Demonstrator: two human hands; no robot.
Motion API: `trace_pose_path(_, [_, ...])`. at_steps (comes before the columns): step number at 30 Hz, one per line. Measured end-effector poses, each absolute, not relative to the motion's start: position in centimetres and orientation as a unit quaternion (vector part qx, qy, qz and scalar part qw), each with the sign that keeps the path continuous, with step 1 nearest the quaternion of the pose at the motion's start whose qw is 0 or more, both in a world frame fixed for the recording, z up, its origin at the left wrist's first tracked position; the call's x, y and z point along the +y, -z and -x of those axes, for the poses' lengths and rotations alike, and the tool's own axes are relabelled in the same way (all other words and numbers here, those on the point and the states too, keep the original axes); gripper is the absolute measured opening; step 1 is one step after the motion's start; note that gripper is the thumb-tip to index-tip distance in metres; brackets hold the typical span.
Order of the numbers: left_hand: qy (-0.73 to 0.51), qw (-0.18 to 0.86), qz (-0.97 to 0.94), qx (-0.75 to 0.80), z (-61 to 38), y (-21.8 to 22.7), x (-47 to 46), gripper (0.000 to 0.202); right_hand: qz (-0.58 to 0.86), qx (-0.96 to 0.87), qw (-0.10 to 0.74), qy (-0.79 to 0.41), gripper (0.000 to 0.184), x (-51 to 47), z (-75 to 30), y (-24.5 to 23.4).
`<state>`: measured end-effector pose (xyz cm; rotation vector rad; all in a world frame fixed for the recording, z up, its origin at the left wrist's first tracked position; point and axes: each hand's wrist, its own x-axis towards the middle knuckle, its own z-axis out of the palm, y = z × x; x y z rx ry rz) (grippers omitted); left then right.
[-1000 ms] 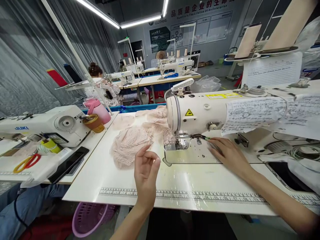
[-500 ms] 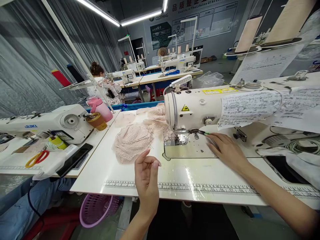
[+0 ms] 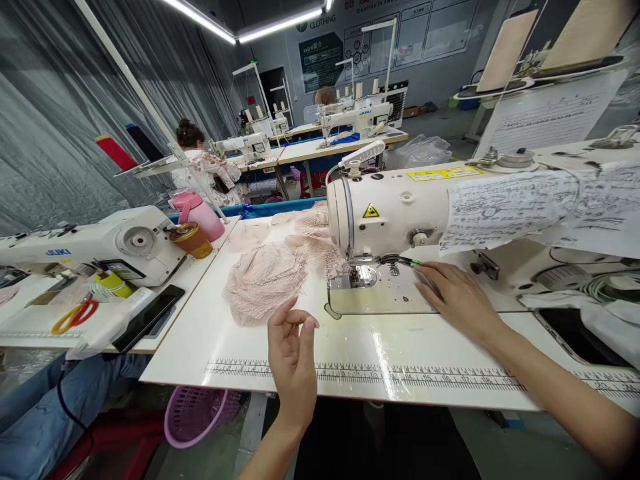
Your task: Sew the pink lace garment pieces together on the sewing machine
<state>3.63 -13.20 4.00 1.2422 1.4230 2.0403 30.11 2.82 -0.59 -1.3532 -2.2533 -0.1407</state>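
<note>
My right hand [image 3: 457, 297] rests on the sewing machine bed to the right of the presser foot. Its fingers close around slim dark tweezers [image 3: 407, 262], whose tips reach toward the needle area. Raised above the table's front, my left hand [image 3: 293, 347] has curled fingers, with thumb and index fingertip pinched together; anything between them is too small to make out. The white sewing machine [image 3: 390, 207] stands in front of me. Pale pink lace fabric [image 3: 317, 243] lies behind and beside its needle, and a round heap of cut pink lace pieces [image 3: 265, 283] sits left of it.
A printed ruler [image 3: 390, 375] runs along the table's front edge. Phones lie at far right [image 3: 583, 333] and on the left table [image 3: 150, 319], near orange-red scissors [image 3: 75, 317]. A purple basket [image 3: 193, 427] stands below. Another person [image 3: 205, 167] sits further back.
The view has shifted slightly. Both hands keep nearly the same pose, and the tweezers remain beside the needle area. The lace has not visibly moved.
</note>
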Motion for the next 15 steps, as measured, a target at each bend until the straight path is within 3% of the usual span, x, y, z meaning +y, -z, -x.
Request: trace_pose_path(15, [-0.701,0.145,-0.451,0.533,-3.71,-3.19,-12.89,0.031,0.492,-0.83,0.254,0.062,0.041,3.02,-30.31,1.08])
